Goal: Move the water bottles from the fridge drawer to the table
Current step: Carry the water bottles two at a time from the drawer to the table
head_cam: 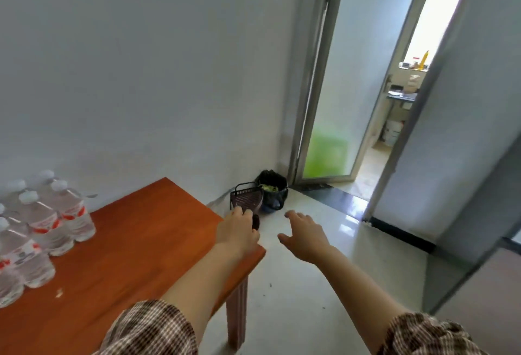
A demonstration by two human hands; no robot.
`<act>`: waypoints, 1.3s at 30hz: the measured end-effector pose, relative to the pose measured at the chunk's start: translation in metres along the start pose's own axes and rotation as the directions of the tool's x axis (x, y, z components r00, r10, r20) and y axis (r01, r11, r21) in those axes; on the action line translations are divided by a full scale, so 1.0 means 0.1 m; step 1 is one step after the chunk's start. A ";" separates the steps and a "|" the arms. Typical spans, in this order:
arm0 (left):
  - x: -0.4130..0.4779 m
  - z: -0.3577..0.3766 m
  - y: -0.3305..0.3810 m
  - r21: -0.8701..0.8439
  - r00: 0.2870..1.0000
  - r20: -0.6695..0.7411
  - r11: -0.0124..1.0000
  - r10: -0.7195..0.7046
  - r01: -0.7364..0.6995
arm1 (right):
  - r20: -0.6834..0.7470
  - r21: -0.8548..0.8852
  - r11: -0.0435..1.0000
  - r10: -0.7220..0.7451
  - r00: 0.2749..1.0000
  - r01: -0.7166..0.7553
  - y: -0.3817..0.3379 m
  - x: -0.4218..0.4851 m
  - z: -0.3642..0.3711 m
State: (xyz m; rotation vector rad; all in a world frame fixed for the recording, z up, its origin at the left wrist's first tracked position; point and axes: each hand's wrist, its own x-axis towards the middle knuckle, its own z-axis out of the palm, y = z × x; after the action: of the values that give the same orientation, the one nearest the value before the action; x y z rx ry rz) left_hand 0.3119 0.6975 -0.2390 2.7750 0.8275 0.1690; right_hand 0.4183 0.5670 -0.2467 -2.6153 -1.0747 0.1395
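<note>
Hands reach forward with nothing in them: the left hand (238,232) hovers loosely curled over the far corner of the table (146,241), its fingers bent but closed on nothing, while the right hand (303,234) is spread and released above the pale floor (310,298), just beside the left. Checked sleeves (152,329) frame both forearms at the near edge of the view.

Well to the left of the left hand, water bottles (42,227) stand upright in a tight cluster on the table against the wall, white caps up, their long axes vertical; the left hand is plainly the nearer of the two to them. No bottle is held, and the fridge drawer itself does not show here, so how many bottles remain inside cannot be told.

Beyond the hands, a dark slotted basket (246,199) and a black-lined bin (272,189) sit on the floor in the corner, beside an open doorway (366,129). A grey slanted panel at far right may be the fridge; judging by that, the next trip probably turns to the right of the right hand, away from the table.
</note>
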 end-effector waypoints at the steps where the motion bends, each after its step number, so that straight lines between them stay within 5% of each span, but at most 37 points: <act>1: -0.01 0.09 0.29 -0.009 0.999 0.017 0.999 0.035 -0.035 | -0.012 -0.012 0.999 0.038 0.999 -0.038 0.28 -0.14 -0.09; 14: -0.01 1.01 3.59 -0.107 0.878 0.104 0.882 0.468 -0.458 | -0.114 -0.027 0.849 0.522 0.845 -0.528 3.10 -1.61 -1.23; 32: 0.75 1.86 7.48 -0.228 0.469 0.109 0.482 0.876 -0.846 | -0.252 0.043 0.504 0.841 0.478 -0.863 6.18 -2.13 -2.58; 39: 0.63 2.27 8.64 -0.244 0.353 0.176 0.388 0.919 -0.889 | -0.234 0.059 0.443 0.877 0.419 -0.894 7.28 -2.46 -2.89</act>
State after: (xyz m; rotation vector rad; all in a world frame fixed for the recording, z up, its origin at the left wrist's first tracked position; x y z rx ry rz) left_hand 0.8578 -0.0124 -0.2301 2.6817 -0.8889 -0.0202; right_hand 0.7895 -0.1643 -0.2115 -2.8648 0.5299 0.0079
